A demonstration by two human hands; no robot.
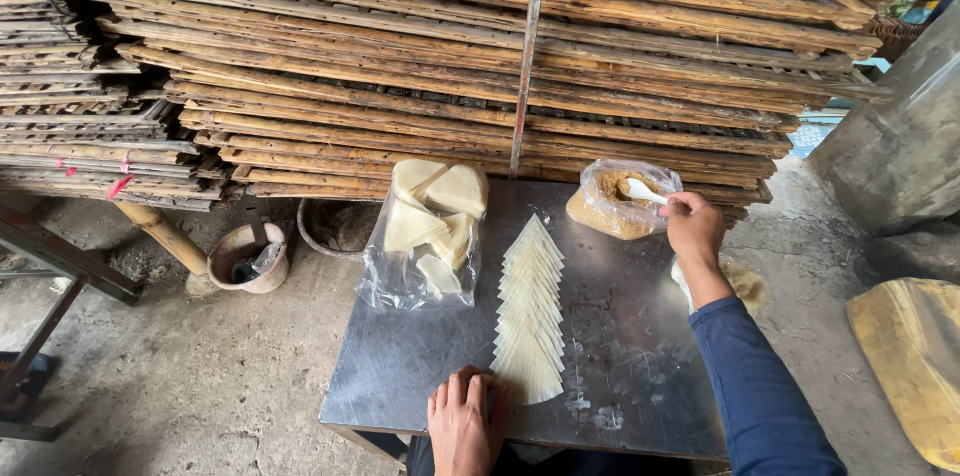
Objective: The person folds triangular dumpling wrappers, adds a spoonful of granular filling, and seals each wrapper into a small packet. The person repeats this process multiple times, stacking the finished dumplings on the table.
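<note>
The right hand (693, 226) held a white spoon (643, 192) in a closed grip, dipped into the bag of brown filling (620, 201). The left hand (466, 423), fingers flat and empty, pressed the table (620, 336) beside the fanned row of triangular wrappers (530, 311). Scooping looked underway; carrying a spoonful to a wrapper would need a level, steady hand.

A tall stack of bamboo drying racks (470, 46) fills the back of the scene, with a thin metal pole (527, 56) standing upright before it. The concrete floor (180, 376) is grey, dusty and stained. A small clay pot (247, 258) sits on it beside a bamboo post (165, 234). A grey metal sheet (900, 146) leans at right in soft daylight.
</note>
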